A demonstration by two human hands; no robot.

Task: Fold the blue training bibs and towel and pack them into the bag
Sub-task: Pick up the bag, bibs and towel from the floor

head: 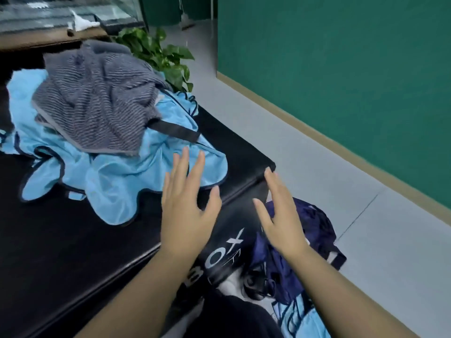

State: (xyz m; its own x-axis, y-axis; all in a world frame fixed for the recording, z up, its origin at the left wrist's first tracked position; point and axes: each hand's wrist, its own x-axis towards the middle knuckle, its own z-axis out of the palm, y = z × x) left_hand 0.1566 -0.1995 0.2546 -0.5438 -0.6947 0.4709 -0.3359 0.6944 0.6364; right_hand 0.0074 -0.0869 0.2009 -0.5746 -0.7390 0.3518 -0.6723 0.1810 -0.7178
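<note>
A heap of light blue training bibs (117, 176) with dark trim lies on a black padded box (61, 245). A grey striped towel (97, 98) is crumpled on top of the heap. My left hand (188, 206) hovers with straight fingers just past the bibs' near right edge, holding nothing. My right hand (278, 213) is held flat and empty over the box's right side, above a dark navy bag (314, 230) that sits on the floor. Another light blue bib (302, 318) lies on the floor by the bag.
A green leafy plant (161, 54) stands behind the box. A green wall (341, 69) with a beige skirting runs along the right. Grey tiled floor (390, 252) lies to the right. A wooden ledge (48, 40) sits at the back left.
</note>
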